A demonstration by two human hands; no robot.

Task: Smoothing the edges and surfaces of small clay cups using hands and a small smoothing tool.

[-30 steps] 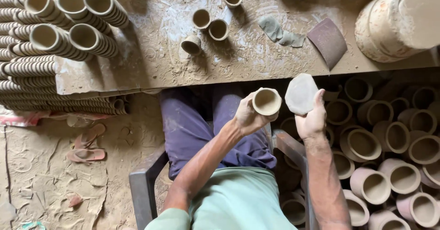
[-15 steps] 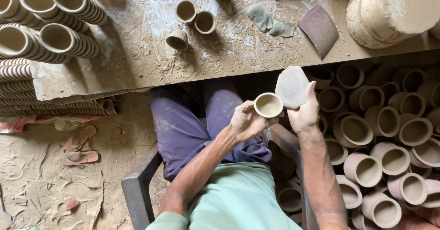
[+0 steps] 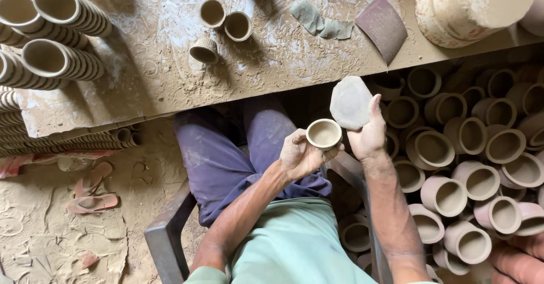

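Observation:
My left hand [image 3: 299, 155] grips a small unfired clay cup [image 3: 323, 134], its mouth facing up, above my lap. Right beside it my right hand [image 3: 368, 137] holds a flat grey pad [image 3: 350, 102], like a worn scrubbing cloth, raised just above and to the right of the cup. Pad and cup are close but apart. I sit on a dark metal chair [image 3: 164, 240] in blue trousers and a green shirt.
A dusty workbench [image 3: 272, 52] ahead carries three loose cups [image 3: 224, 23], grey rags [image 3: 320, 22], a brown sanding sheet [image 3: 382, 26] and a big clay pot [image 3: 470, 6]. Stacked cups [image 3: 51, 35] lie at left. Several clay pots [image 3: 470, 171] crowd the floor at right. Sandals [image 3: 90, 190] lie on the sand.
Both hands have stayed together with cup and pad; the cup has been turned slightly in my left hand. The view has shifted a little toward my lap.

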